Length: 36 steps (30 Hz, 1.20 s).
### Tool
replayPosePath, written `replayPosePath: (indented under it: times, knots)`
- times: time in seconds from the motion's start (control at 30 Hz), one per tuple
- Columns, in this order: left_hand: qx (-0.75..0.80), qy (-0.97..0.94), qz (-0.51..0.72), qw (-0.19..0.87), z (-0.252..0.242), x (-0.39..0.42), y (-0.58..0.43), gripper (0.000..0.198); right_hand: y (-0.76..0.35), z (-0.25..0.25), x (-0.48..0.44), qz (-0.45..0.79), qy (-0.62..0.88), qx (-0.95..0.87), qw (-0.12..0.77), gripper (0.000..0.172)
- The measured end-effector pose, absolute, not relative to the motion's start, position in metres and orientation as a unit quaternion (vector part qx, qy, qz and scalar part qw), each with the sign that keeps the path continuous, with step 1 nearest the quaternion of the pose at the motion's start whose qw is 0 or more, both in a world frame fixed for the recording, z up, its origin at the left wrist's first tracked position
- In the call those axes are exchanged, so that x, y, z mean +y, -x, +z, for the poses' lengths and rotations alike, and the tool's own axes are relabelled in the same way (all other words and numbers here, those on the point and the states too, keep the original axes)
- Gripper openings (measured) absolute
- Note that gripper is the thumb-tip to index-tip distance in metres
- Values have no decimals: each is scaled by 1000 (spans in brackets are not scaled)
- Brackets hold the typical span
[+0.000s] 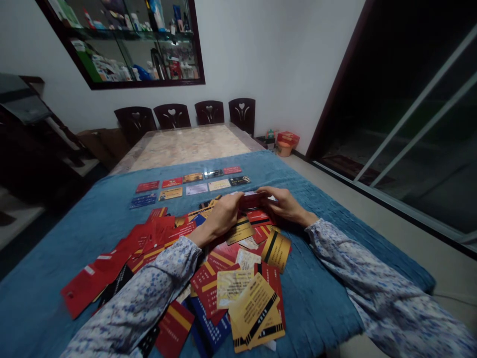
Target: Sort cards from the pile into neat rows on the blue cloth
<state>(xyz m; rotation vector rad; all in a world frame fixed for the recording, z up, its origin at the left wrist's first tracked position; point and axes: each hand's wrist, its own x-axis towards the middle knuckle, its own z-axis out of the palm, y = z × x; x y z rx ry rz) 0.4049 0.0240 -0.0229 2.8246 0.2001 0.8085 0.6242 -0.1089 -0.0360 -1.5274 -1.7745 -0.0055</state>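
Note:
A dark red card (252, 200) is held upright between my two hands above the far edge of a card pile. My left hand (223, 216) grips its left end, and my right hand (285, 204) pinches the right end, fingers closed. Whether other cards are behind it is hard to tell. Below and left lies the loose heap of red, gold and blue cards, with a gold card (276, 250) near my right wrist and red card sleeves (122, 258) at the left. Beyond my hands, cards lie in two rows, among them a white card (219, 185) and a black card (239, 180).
A blue cloth (313, 298) covers the near part of the table, whose stone top (186, 144) shows farther back. Dark chairs (242, 114) stand at the far end. An orange bucket (285, 148) sits on the floor beyond the table's right side.

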Motion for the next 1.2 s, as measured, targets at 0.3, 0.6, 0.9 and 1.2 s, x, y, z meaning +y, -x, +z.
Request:
replayPosePath:
  times: [0.3, 0.6, 0.9, 1.2]
  knots:
    - [98, -946, 275, 138, -24, 21, -405, 36, -615, -32, -112, 36, 628, -663, 407, 20]
    - [125, -961, 229, 94, -20, 19, -403, 45, -613, -37, -111, 66, 640, -634, 429, 23]
    - [147, -967, 208, 29, -11, 13, -401, 47, -616, -37, -109, 37, 646, -624, 439, 26]
    - [164, -966, 197, -24, -9, 10, -401, 47, -617, -35, -110, 34, 654, -622, 430, 30]
